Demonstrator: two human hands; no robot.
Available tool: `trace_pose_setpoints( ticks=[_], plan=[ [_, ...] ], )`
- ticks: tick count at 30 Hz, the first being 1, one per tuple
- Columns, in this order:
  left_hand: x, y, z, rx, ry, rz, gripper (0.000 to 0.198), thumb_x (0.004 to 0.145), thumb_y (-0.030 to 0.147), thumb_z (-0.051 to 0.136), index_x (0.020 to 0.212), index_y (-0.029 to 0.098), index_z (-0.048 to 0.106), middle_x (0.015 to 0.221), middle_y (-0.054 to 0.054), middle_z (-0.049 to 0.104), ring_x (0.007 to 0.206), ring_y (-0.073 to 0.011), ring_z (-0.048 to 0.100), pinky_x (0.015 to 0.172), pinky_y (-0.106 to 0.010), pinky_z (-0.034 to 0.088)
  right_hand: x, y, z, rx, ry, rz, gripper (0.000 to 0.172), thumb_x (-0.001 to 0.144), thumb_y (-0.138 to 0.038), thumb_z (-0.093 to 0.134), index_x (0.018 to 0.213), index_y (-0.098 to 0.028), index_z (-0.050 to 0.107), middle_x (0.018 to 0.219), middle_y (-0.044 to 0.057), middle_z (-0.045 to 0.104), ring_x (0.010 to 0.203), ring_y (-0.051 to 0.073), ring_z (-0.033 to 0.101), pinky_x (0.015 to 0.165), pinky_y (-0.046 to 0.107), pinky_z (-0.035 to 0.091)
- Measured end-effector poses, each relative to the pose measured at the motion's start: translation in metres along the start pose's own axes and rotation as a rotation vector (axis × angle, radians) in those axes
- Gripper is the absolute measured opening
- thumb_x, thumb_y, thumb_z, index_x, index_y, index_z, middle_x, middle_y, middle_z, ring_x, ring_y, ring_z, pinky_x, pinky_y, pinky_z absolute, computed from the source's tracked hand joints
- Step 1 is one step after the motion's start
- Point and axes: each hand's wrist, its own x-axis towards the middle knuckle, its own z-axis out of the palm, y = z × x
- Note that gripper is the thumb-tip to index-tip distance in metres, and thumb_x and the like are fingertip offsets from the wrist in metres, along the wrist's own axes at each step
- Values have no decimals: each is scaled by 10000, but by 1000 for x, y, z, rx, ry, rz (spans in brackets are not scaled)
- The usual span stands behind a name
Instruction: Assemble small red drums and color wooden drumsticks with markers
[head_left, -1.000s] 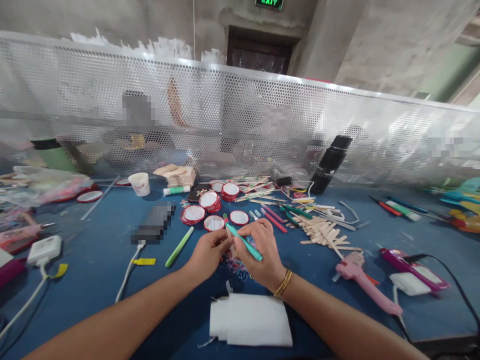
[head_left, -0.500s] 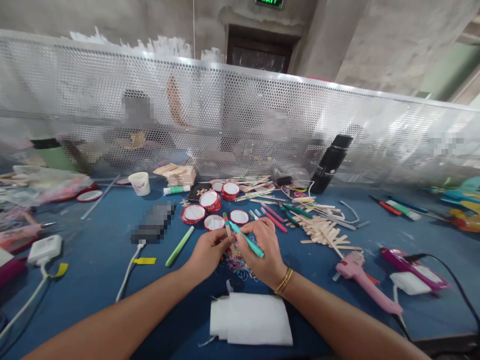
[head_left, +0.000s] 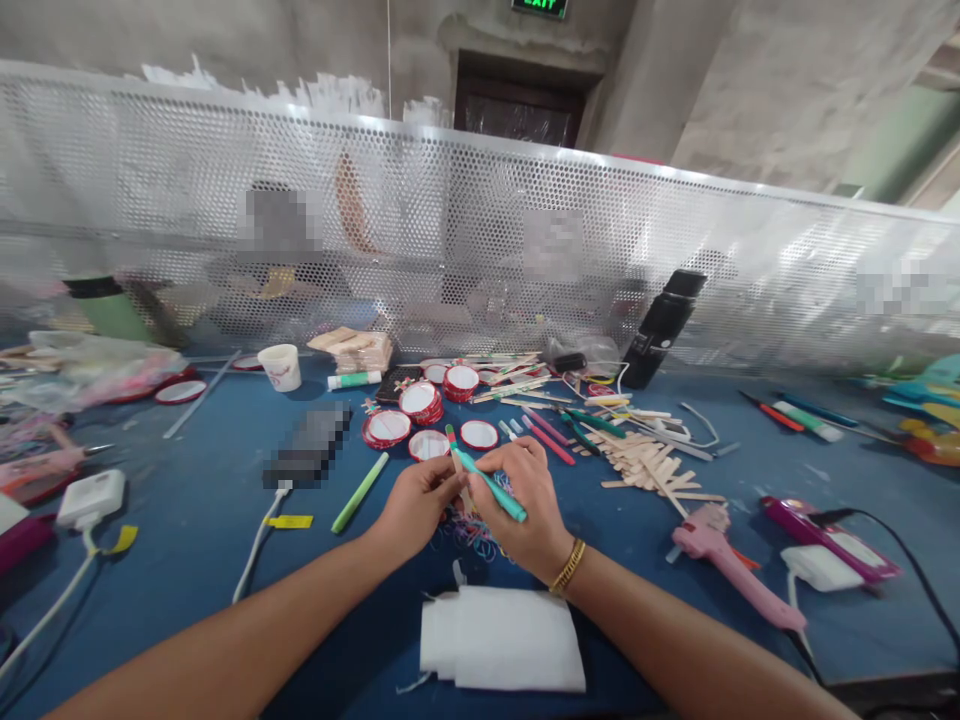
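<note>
My left hand [head_left: 418,505] pinches a wooden craft stick [head_left: 451,440] whose upper end is coloured green and red. In my right hand [head_left: 525,500] is a teal felt-tip pen [head_left: 495,487], its tip at the stick just under the coloured bands. The fingers partly hide the stick's lower part. Beneath both hands lies a loose heap of coloured rubber bands [head_left: 476,535]. Round red-rimmed discs with white faces [head_left: 429,445] sit just beyond my hands. A light green pen [head_left: 360,492] lies to the left of my left hand.
A white cloth pouch [head_left: 517,640] lies in front of me. To the right are loose craft sticks [head_left: 645,465], a pink glue gun [head_left: 739,565] and a black bottle [head_left: 664,330]. A phone [head_left: 307,447] and a paper cup [head_left: 280,367] stand left. A perforated metal screen [head_left: 487,200] closes the back.
The teal pen has tilted and its rear end has dropped slightly, with my right hand shifting a little. My left hand and the stick stay nearly in place.
</note>
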Motion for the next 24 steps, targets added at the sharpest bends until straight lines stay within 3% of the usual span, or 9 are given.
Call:
trace_pose_setpoints(
  ticks=[24],
  plan=[
    [0, 3, 1, -19, 19, -28, 357, 805, 510, 613, 684, 174, 592, 572, 34, 520, 510, -105, 403, 483, -233, 306, 0, 0, 0, -9, 23, 6, 47, 880, -197, 576, 847, -230, 568, 763, -10, 667, 727, 174, 621, 878, 426, 404]
  ],
)
